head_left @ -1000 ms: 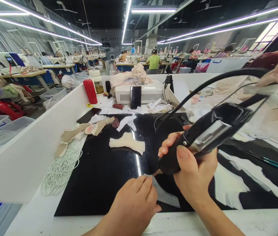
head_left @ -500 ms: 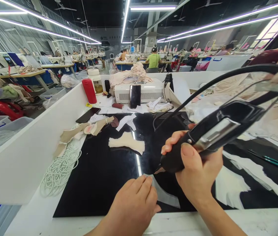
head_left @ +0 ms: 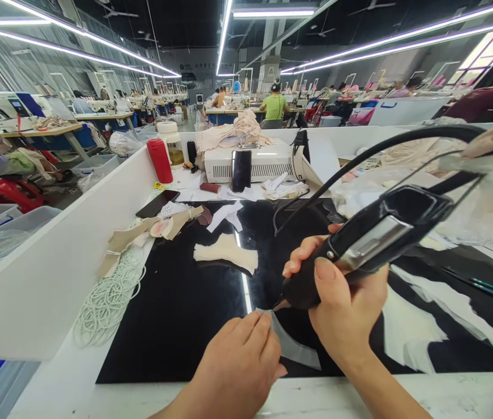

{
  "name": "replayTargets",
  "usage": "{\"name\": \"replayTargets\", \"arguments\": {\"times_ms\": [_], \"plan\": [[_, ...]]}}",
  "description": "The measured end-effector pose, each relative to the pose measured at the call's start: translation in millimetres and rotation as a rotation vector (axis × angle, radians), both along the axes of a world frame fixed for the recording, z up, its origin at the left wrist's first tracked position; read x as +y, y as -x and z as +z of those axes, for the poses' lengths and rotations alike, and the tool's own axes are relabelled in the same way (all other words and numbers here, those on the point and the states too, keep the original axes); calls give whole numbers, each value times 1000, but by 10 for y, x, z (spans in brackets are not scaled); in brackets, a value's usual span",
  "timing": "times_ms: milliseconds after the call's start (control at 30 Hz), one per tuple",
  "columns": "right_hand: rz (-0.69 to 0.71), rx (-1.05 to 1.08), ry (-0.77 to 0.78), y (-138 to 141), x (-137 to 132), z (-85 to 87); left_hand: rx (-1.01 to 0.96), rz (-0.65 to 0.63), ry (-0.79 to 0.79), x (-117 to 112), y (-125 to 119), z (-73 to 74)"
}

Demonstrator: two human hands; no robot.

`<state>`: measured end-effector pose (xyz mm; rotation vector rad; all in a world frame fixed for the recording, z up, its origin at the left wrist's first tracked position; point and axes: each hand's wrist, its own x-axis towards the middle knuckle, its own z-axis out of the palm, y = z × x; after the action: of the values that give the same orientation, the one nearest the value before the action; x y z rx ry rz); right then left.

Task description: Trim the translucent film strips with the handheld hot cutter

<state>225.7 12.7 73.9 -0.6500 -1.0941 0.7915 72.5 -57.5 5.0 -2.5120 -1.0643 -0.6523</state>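
Black mat (head_left: 163, 326): glossy, lying on white table (head_left: 316, 401).
Right hand (head_left: 346, 320): closed around black handheld tool (head_left: 372, 241), over mat.
Left hand (head_left: 241, 355): fingers on grey piece (head_left: 294, 348), near mat's front edge; grip or mere contact, cannot tell.

Cut piece (head_left: 225, 254) on a mat (head_left: 171, 326) atop the desk (head_left: 460, 390), cord loops (head_left: 109, 305) toward its eight o'clock, upright phone (head_left: 241, 171) before a machine (head_left: 217, 158) at twelve, tool (head_left: 376, 241) at three, another piece (head_left: 297, 347) at five

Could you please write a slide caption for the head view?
Left hand on a translucent grey piece, right hand gripping a black tool.
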Motion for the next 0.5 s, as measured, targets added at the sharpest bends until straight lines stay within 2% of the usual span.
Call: {"name": "replayTargets", "arguments": {"times_ms": [200,500], "plan": [[-31,-39,0,16,11,1,13,5,2,-6,11,-50],[32,16,11,68,15,3,76,-5,34,-14,12,-64]]}}
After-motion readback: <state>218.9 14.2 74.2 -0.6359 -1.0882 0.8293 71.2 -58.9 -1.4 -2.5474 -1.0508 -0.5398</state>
